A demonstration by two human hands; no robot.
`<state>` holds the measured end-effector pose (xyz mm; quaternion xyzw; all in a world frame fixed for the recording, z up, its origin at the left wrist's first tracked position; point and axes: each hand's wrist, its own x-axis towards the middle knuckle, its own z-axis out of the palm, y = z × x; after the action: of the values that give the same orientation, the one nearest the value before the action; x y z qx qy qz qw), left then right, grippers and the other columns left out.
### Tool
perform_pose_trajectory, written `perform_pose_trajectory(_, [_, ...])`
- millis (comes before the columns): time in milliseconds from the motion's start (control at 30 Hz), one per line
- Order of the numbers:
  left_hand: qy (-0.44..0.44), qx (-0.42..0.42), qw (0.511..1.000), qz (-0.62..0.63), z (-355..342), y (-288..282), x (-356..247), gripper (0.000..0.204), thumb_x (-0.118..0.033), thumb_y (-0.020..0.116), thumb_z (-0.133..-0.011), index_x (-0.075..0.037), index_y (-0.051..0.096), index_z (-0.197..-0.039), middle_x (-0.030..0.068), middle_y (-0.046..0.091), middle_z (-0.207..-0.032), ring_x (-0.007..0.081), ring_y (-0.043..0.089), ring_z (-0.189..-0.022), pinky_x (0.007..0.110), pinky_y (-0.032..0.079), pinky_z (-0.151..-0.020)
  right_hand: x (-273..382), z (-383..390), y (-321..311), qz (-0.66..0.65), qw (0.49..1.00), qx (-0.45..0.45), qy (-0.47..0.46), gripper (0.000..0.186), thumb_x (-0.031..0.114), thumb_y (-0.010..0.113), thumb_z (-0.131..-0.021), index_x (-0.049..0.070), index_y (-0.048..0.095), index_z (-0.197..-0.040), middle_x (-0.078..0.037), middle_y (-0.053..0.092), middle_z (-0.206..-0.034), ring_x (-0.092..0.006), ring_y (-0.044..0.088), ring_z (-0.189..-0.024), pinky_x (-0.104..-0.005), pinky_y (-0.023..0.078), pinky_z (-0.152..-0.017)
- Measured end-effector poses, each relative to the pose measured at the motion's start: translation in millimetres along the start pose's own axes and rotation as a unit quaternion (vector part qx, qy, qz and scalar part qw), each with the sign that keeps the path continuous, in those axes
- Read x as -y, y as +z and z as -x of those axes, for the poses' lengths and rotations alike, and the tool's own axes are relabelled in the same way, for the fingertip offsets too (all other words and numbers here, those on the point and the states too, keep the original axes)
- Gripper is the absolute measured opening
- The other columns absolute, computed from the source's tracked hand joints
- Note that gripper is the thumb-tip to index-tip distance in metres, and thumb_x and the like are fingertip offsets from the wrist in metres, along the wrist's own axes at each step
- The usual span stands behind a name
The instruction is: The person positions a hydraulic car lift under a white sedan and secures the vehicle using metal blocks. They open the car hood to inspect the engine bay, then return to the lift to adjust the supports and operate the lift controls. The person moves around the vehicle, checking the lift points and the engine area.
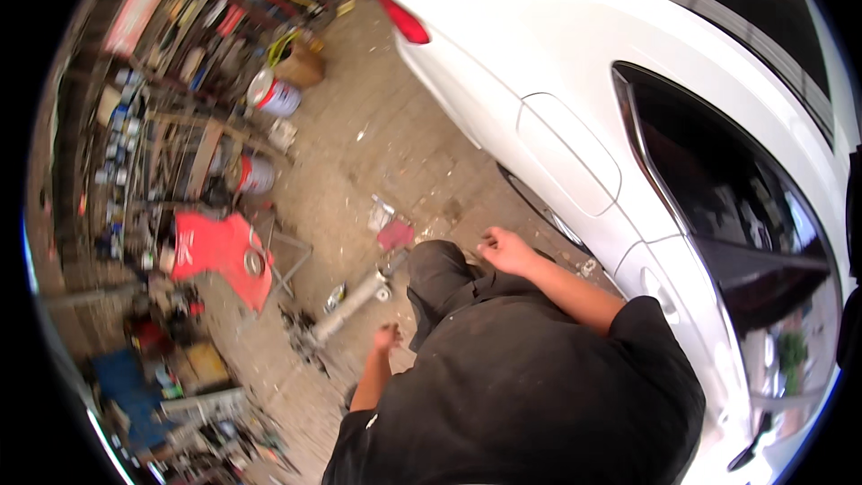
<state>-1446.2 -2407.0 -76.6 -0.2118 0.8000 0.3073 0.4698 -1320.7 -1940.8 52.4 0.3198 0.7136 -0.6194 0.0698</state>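
My left hand (386, 338) hangs beside my body, slightly blurred, its fingers loosely bent and apart with nothing visible in them. Closest to it is a long grey metal piece with a tubular body (352, 307), lying on the floor; its exact kind I cannot make out. My right hand (507, 251) is held out over my thigh, fingers loosely spread and holding nothing. Beyond that hand, a wheel (543, 207) of the white car (503, 45) shows partly under the body. Neither hand touches the car.
A red cloth or sheet (215, 247) with a round metal part (255, 262) covers a stand on the left. Paint-type buckets (274, 94) and cluttered shelves line the left wall. A pinkish-red rag (396, 234) and litter lie on the floor ahead. The car's side borders my right.
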Motion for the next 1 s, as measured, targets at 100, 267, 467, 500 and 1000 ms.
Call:
perform_pose_trajectory(100, [-0.056,0.161,0.975,-0.144,-119,-58,-15,0.032,-0.036,0.055,-0.092,-0.006,0.057,-0.104,0.0073,0.062,-0.082,0.0225,0.063,-0.064,0.04,0.053,-0.053,4,-15,21,-0.026,0.996,-0.078,0.036,0.043,0.03,0.064,-0.085,-0.004,0.058,-0.111,-0.02,0.067,-0.1,-0.0312,0.066,-0.093,-0.0371,0.052,-0.083])
perform_pose_trajectory(267, [0.021,0.193,0.91,-0.367,-265,-130,-208,0.028,-0.034,0.055,-0.092,-0.008,0.058,-0.098,0.0071,0.062,-0.08,0.0223,0.062,-0.065,0.041,0.049,-0.051,-28,-7,68,-0.077,0.939,-0.296,0.156,0.039,0.029,0.065,-0.083,-0.003,0.061,-0.106,-0.017,0.068,-0.093,-0.0304,0.066,-0.09,-0.0373,0.051,-0.08])
perform_pose_trajectory(467, [0.377,-0.007,0.825,-0.421,-226,-82,-504,0.041,-0.026,0.059,-0.088,0.009,0.059,-0.11,0.0201,0.068,-0.086,0.0327,0.066,-0.078,0.043,0.051,-0.074,-61,55,176,-0.157,0.826,-0.473,0.266,0.041,0.031,0.064,-0.083,-0.002,0.061,-0.107,-0.021,0.068,-0.096,-0.0342,0.065,-0.095,-0.0406,0.051,-0.083])
perform_pose_trajectory(500, [0.416,0.017,0.817,-0.398,-191,-50,-544,0.047,-0.026,0.06,-0.088,0.009,0.053,-0.119,0.0214,0.066,-0.094,0.0337,0.065,-0.085,0.043,0.05,-0.079,-66,67,197,-0.165,0.798,-0.488,0.313,0.04,0.031,0.064,-0.082,-0.002,0.062,-0.104,-0.021,0.068,-0.095,-0.0341,0.065,-0.094,-0.0399,0.051,-0.083])
perform_pose_trajectory(1000, [0.786,0.202,0.506,-0.292,149,216,-559,0.09,-0.022,0.06,-0.091,0.013,-0.005,-0.143,0.0374,0.004,-0.148,0.0459,0.009,-0.14,0.052,0.012,-0.114,-134,107,470,-0.42,0.546,-0.479,0.545,0.045,0.035,0.066,-0.077,-0.003,0.067,-0.102,-0.02,0.069,-0.093,-0.0303,0.068,-0.082,-0.0385,0.053,-0.074])
